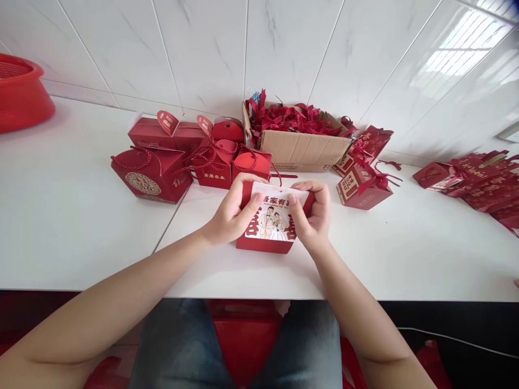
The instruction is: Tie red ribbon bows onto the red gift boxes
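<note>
I'd go light with the thumbs on the printed card (270, 216) tbh, since left hand (232, 212) and right hand (317, 216) have fingers curled round the red box (264, 246), mid-table (194, 259), and it might dent.

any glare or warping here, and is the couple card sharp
Head view: barred window reflection glares on upper-right wall tiles; apparent wide-angle distortion stretches the forearms toward the corners; couple card fairly sharp, smallest lettering soft

Red box (264, 245) upright on the counter (194, 275), near its front edge, held between both hands. White card (271, 216) with printed couple and red characters covers most of its near face.
</note>
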Demonstrator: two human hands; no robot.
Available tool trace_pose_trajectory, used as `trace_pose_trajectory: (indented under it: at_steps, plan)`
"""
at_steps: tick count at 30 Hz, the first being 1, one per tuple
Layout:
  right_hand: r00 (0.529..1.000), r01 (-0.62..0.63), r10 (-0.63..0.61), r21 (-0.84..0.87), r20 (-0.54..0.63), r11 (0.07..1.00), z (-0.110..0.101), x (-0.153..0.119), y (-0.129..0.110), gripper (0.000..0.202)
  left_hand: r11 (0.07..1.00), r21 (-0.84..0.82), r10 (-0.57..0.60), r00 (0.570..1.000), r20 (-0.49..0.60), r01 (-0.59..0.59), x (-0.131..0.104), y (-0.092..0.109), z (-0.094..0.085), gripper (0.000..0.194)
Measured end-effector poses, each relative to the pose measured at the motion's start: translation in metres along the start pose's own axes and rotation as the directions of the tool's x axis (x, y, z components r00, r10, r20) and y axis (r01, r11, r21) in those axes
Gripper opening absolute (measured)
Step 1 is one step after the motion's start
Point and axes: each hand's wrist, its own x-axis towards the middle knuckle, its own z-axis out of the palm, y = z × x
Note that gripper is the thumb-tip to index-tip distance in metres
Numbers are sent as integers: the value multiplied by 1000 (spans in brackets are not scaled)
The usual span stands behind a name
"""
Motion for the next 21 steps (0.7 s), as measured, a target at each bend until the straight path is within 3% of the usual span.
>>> trace_pose_trajectory:
  at_steps: [6, 21]
  plan:
    - [1000, -12, 13, 33, -3, 999, 4, 0, -1, 13, 997, 54, 53, 998, -26, -51, 2, -1, -1, 19]
    - [999, -45, 46, 9, -17, 999, 4, 2, -7, 22, 999, 48, -8, 1000, -14, 9, 1, -2, -2, 25]
